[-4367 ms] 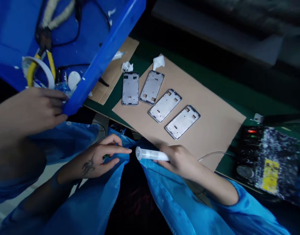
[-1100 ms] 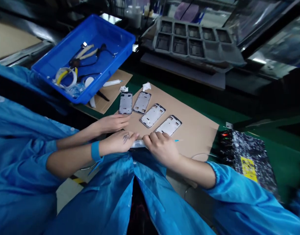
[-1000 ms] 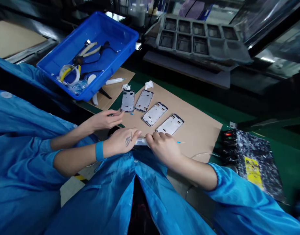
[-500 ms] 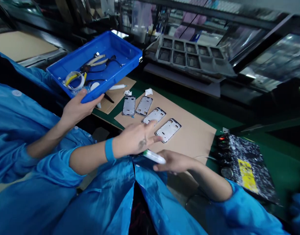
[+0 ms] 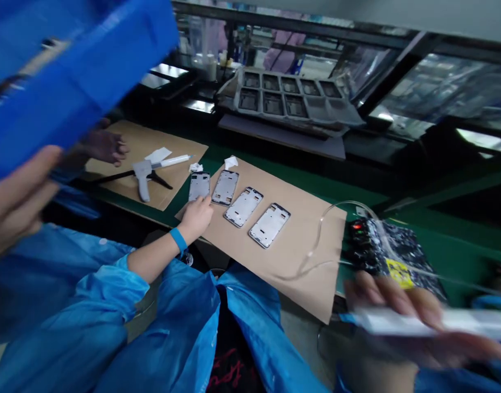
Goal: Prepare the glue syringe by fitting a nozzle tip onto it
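As my R hand [image 5: 400, 305] is gripping the syringe [image 5: 467, 322] clear of the frames [image 5: 269, 225], my empty, half-curled L hand [image 5: 197, 215] is steadying the cardboard [image 5: 311, 240].

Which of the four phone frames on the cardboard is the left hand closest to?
The leftmost phone frame, at the row's end. The left hand sits right at its near edge; the other three lie farther right.

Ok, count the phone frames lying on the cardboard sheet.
4. They lie in a row on the cardboard sheet: the leftmost frame at the left hand, the second frame, the third frame, the rightmost frame. None seems hidden.
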A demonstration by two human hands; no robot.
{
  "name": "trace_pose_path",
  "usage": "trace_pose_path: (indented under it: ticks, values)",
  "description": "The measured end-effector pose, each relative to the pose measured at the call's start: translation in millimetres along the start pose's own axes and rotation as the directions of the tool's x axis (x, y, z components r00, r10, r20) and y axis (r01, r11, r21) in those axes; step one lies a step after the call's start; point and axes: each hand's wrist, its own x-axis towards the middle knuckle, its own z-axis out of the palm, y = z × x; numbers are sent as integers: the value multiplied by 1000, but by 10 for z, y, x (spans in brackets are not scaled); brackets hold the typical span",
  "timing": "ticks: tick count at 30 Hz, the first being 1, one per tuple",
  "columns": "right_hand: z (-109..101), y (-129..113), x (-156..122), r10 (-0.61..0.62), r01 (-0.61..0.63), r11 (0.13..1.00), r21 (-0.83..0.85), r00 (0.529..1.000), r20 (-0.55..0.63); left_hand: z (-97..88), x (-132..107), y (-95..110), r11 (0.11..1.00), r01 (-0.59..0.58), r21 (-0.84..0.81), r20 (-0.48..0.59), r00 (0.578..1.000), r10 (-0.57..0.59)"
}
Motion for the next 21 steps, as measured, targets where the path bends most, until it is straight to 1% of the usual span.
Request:
trace_pose_path:
  ticks: [1,2,3,4,6,8,10,12,13,15,16,18,19,21]
  values:
    - [193,-37,140,-125,131,989,61,988,-94,-29,33,-13,1000,-26,17,6,1000,26]
    - [357,-60,287,-173,181,983,39,975,-142,-56,66,-31,998,-53,30,10,999,53]
    - [480,-68,428,-174,175,985,-8,972,-157,-78,94,-49,996,-79,41,12,997,78]
    - [560,-60,554,-161,156,987,-46,972,-169,-92,118,-64,994,-102,49,16,995,101]
    - [620,-4,734,-60,47,997,-69,979,-197,-94,136,-73,987,-146,65,10,989,145]
    - [614,81,826,39,-44,999,-16,971,-234,-48,115,-51,979,-193,67,-11,981,194]
    - [614,168,867,87,-75,996,58,963,-254,41,67,-10,973,-231,23,-25,973,231]
    - [644,244,893,91,-64,992,111,960,-263,145,13,35,971,-228,-75,-43,973,225]
    - [669,277,906,93,-62,990,123,960,-265,185,-13,62,968,-212,-131,-71,976,205]
    - [730,336,932,116,-88,989,118,959,-257,205,-57,143,957,-184,-225,-186,972,143]
    - [763,363,943,138,-116,988,105,961,-239,175,-74,207,946,-191,-261,-263,957,121]
    - [826,411,954,184,-171,982,80,965,-186,43,-95,386,915,-267,-302,-402,906,131]
    - [854,433,952,199,-189,979,73,967,-158,-47,-98,493,894,-329,-306,-450,877,168]
    - [900,468,928,210,-203,976,74,972,-107,-224,-84,699,849,-447,-280,-483,830,278]
